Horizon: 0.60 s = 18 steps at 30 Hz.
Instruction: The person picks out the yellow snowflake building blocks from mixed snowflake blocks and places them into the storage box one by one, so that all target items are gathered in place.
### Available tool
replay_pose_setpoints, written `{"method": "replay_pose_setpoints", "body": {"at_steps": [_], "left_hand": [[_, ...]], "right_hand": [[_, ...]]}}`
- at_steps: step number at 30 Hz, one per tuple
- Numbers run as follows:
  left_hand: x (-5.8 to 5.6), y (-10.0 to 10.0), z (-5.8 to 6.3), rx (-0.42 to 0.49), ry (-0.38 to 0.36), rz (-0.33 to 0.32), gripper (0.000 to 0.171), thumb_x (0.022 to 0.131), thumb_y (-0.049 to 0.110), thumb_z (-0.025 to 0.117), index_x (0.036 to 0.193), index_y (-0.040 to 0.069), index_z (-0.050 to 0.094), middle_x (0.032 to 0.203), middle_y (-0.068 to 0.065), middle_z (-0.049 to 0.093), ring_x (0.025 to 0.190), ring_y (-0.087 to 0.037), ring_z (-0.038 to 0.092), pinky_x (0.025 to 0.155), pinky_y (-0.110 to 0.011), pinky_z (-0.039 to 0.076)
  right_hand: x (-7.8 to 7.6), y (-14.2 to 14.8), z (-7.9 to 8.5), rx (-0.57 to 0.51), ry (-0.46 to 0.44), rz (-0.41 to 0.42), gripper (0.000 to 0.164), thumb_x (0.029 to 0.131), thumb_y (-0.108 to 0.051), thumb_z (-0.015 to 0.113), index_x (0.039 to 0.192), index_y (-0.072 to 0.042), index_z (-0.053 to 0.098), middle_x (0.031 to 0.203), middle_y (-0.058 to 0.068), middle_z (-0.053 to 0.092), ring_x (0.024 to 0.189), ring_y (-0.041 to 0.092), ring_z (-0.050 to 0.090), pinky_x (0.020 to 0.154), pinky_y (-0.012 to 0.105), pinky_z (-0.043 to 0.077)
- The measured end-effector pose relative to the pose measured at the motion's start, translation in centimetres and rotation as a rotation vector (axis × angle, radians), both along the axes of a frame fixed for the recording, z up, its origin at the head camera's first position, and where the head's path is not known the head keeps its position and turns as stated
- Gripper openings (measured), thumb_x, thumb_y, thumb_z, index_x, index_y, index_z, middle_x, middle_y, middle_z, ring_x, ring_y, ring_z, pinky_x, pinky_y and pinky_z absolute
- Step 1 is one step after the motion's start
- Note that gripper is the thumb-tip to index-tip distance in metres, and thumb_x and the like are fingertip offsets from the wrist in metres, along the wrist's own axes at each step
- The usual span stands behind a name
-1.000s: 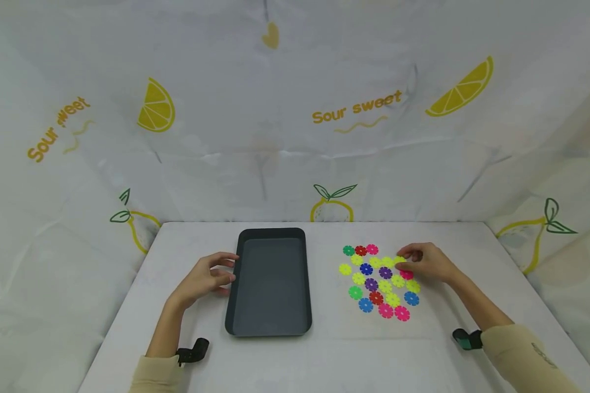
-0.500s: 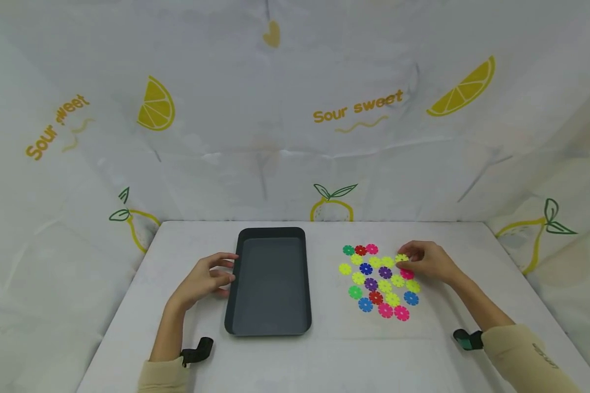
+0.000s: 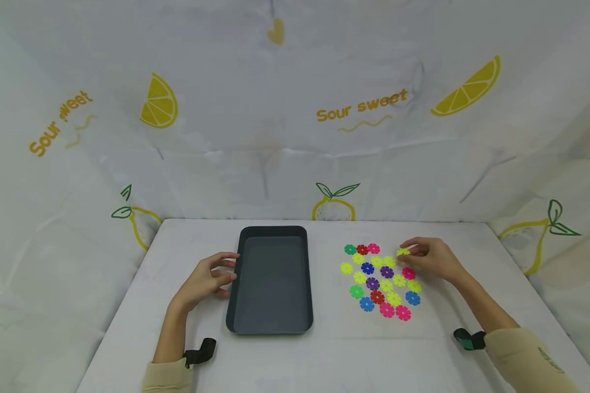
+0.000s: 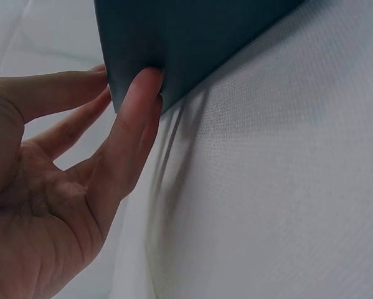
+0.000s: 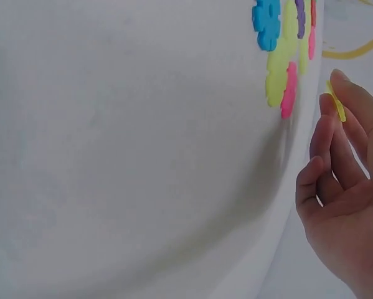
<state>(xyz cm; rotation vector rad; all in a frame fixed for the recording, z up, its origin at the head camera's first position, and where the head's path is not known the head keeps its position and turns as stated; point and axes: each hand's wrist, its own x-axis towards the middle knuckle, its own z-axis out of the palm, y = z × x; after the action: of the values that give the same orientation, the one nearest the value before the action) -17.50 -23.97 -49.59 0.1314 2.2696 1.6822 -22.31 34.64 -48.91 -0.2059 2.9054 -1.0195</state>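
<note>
Pinching member: the right hand grips one yellow disc between thumb and fingertips; its other fingers are bent in behind.
Yellow disc, position: far right corner of the group, beyond a pink disc; the right wrist view shows it nearly edge-on, apart from its neighbours and apparently raised off the table.
Yellow disc, handling: judged very light, thin and fairly stiff, probably plastic; smooth faces may slip or turn under a loose pinch; breakage appears unlikely.
Yellow disc, hold point: opposite edges, or both faces close to the rim; the notched outline should give the fingertips purchase.
Supporting member: the left hand rests loosely extended fingers against the left side of the tray, not wrapped round it; the force applied cannot be told.
Tray: dark grey, shallow, rectangular, left of the discs, long sides running near to far; judged rigid and easily steadied at the rim or side wall.
Loose discs: flat on the table, right of the tray, in several colours; some touch or nearly touch, so a free edge should offer the easiest hold.
</note>
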Motion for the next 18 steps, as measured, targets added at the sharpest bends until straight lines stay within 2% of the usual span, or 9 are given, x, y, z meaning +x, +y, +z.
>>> {"method": "replay_pose_setpoints", "body": {"at_steps": [7, 18], "left_hand": [[0.1, 0.0, 0.0, 0.000, -0.002, 0.004, 0.059, 0.100, 0.005, 0.073, 0.156, 0.009, 0.054, 0.148, -0.028, 0.057, 0.113, -0.027, 0.073, 0.074, -0.037, 0.068], [0.2, 0.2, 0.0, -0.007, -0.004, 0.016, 0.058, 0.100, 0.005, 0.073, 0.155, 0.011, 0.055, 0.148, -0.027, 0.056, 0.114, -0.028, 0.072, 0.074, -0.038, 0.068]], "right_hand": [[0.0, -2.1, 1.3, -0.092, 0.034, 0.015, 0.042, 0.097, -0.028, 0.084, 0.127, 0.000, 0.075, 0.114, 0.024, 0.080, 0.098, 0.031, 0.079, 0.077, 0.012, 0.058], [0.3, -7.5, 3.6, -0.284, -0.035, 0.084, 0.039, 0.098, -0.024, 0.082, 0.129, -0.002, 0.075, 0.115, 0.020, 0.080, 0.098, 0.016, 0.081, 0.083, 0.014, 0.060]]}}
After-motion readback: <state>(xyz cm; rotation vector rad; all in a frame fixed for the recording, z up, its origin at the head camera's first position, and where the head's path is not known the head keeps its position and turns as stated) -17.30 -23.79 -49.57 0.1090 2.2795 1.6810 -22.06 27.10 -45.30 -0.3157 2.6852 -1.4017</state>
